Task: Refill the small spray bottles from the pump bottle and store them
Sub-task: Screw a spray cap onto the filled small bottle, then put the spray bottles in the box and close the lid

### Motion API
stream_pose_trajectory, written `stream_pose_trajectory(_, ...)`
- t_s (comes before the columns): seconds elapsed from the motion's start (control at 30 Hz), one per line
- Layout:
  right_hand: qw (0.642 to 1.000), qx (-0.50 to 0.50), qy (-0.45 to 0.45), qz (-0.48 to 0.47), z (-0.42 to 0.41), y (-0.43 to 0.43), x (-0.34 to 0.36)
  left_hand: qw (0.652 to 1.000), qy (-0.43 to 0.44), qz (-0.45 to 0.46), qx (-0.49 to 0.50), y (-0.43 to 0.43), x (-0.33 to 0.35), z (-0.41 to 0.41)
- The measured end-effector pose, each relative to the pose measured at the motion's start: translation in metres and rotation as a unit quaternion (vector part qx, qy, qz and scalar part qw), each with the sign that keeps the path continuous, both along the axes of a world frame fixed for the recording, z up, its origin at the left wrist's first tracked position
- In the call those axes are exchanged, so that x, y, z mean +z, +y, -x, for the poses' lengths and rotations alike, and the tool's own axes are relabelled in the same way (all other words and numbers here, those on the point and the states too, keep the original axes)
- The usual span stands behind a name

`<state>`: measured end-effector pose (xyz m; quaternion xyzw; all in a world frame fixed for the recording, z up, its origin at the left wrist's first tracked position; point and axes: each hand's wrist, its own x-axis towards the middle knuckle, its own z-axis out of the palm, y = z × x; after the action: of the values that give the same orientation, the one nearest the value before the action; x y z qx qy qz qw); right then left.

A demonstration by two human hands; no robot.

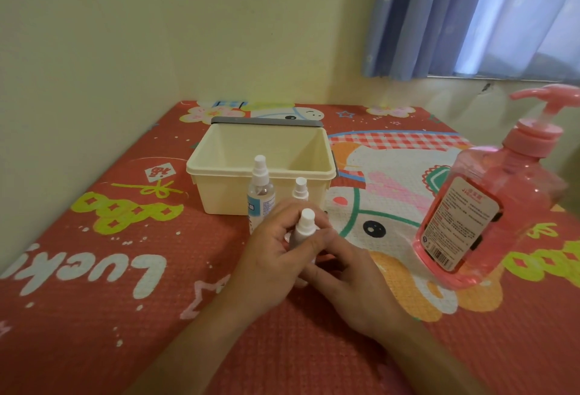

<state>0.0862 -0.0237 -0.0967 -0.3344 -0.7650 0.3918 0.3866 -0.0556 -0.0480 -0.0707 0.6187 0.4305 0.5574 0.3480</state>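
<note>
Spray bottle [305, 227]: small, white nozzle on top, held upright above the mat [125, 284] at centre, just in front of the box [219, 187]. Its body is mostly hidden by the fingers, so the fill level cannot be told.

Left hand [274, 258]: fingers curled round the spray bottle from the left, grasping its body below the nozzle.

Right hand [346, 280]: thumb and fingers closed on the lower part of the same bottle from the right. The exact contact points are hidden behind the left hand.

Tall bottle [260, 195]: clear, white nozzle, blue-and-white label, standing upright on the mat just behind the left hand, in front of the box's near wall.

Third bottle [300, 188]: small, white nozzle, upright, to the right of the tall bottle and directly behind the held one. Only its top shows.

Box: cream plastic, open top, resting on the mat. A grey handle [266, 121] lies along its far rim.

Pump bottle [489, 206]: pink, holding pink liquid, standing on the mat at the right, well apart from the hands. Back label faces the camera; pump spout points left.

Surroundings: the mat is red with cartoon prints and lies against a pale wall [157, 33]. A blue curtain [470, 11] hangs at upper right
</note>
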Motion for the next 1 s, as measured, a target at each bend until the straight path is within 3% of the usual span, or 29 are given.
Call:
stream_pose_trajectory(0.1, 1.000, 0.006, 0.009, 0.001, 0.000, 0.000, 0.000, 1.000, -0.003, -0.002, -0.003, 0.001, 0.000, 0.003)
stream_pose_trajectory(0.37, 0.999, 0.020, 0.021, 0.029, -0.001, 0.002, -0.001, 0.990, -0.124, 0.053, -0.034, 0.004, -0.005, 0.012)
stream_pose_trajectory(0.63, 0.999, 0.019, 0.024, 0.034, 0.000, 0.003, -0.003, 0.996, -0.073, 0.002, -0.045, 0.003, -0.002, 0.018)
stream_pose_trajectory(1.0, 0.999, 0.015, 0.019, 0.037, -0.001, 0.001, -0.001, 0.995, -0.066, 0.009, -0.072, 0.001, -0.002, 0.018)
